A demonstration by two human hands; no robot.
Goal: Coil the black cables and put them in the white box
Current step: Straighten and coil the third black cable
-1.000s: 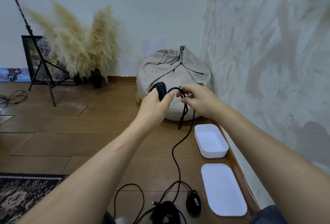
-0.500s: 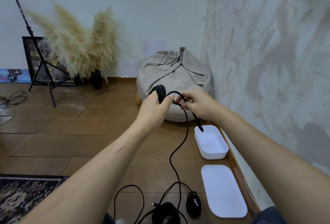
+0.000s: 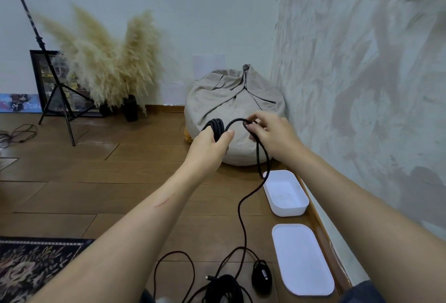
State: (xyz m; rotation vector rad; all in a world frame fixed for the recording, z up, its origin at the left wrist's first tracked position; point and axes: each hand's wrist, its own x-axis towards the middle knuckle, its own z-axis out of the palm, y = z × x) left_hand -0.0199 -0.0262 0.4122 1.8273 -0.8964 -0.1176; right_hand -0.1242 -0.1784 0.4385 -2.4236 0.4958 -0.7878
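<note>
My left hand (image 3: 209,143) grips a bundle of black cable loops (image 3: 216,126) held up in front of me. My right hand (image 3: 270,133) pinches the same cable a short way along, so an arc of it spans between the two hands. From my right hand the loose cable (image 3: 242,208) hangs in a loop and trails down to the floor. The open white box (image 3: 285,192) sits on the floor by the right wall, below my right hand, with nothing inside. More black cable lies coiled (image 3: 224,287) near the bottom edge.
A white lid (image 3: 303,259) lies flat in front of the box. A small black oval device (image 3: 261,276) rests beside the floor coil. A beige bean bag (image 3: 231,99) fills the corner; a tripod (image 3: 56,90), pampas grass (image 3: 106,61) and a patterned rug (image 3: 36,266) are on the left.
My right hand has moved right and slightly up, away from the left, stretching an arc of cable between them. The hanging loop has swung right, over the box's edge.
</note>
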